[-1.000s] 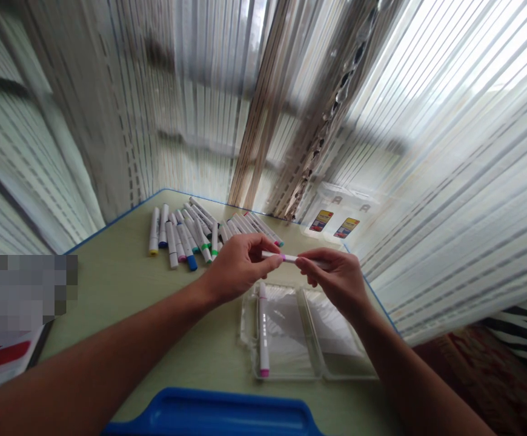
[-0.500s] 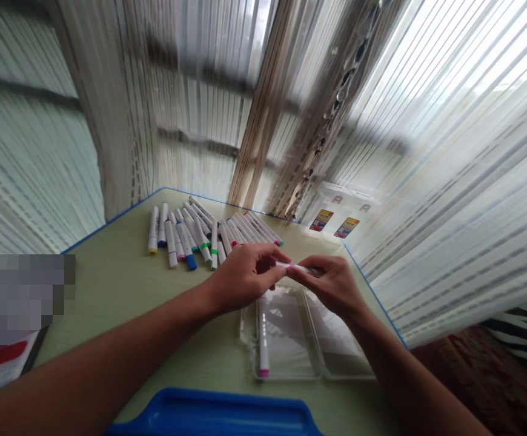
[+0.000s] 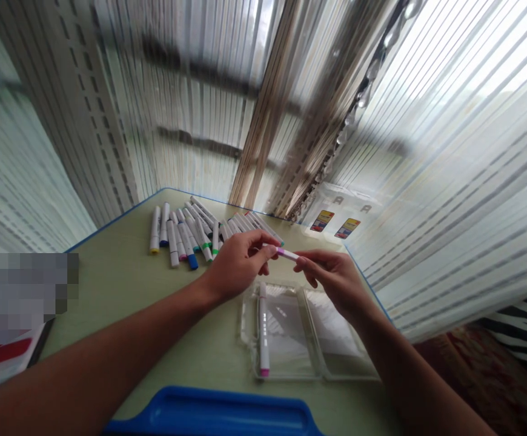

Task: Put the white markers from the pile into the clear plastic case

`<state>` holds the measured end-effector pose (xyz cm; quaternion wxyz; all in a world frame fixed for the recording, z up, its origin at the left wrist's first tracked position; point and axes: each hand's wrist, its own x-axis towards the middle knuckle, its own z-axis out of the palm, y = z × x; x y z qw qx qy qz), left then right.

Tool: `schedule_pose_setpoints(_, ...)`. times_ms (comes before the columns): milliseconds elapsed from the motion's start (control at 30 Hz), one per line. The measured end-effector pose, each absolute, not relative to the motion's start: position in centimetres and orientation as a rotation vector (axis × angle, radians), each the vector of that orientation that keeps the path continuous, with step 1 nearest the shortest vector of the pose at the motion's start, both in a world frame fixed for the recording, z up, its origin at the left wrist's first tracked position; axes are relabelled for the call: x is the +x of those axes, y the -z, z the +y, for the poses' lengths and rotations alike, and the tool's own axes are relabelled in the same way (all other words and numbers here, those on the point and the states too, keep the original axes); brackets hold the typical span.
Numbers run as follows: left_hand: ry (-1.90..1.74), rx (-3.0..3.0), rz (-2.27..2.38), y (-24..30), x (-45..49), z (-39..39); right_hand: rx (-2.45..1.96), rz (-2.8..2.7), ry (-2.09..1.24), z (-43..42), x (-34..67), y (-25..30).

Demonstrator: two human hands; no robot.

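My left hand (image 3: 238,266) and my right hand (image 3: 334,277) pinch the two ends of a white marker with a pink band (image 3: 287,254), held level above a clear open plastic case (image 3: 309,357). Both hands have their fingers closed on it. One white marker with a pink cap (image 3: 263,330) lies in the left half of the case. A row of several loose markers (image 3: 191,233) with coloured caps lies on the green table (image 3: 122,284) beyond my left hand.
A blue plastic tray edge (image 3: 213,412) sits at the near edge. White and red papers (image 3: 0,360) lie at the left. Two small packets with yellow labels (image 3: 334,225) rest at the far right corner. Striped curtains surround the table.
The marker has risen slightly and tilted, with its pink band now showing between my fingers. My hands stay together over the case.
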<state>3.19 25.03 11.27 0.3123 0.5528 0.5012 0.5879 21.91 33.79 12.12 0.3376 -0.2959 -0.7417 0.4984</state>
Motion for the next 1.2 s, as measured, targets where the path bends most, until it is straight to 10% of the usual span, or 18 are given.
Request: schedule_pose_setpoints(1200,-1.682,1.066,1.15,-11.83,2.88,25.38,-0.5,-1.549,-1.633,34.39,22.32,-12.07)
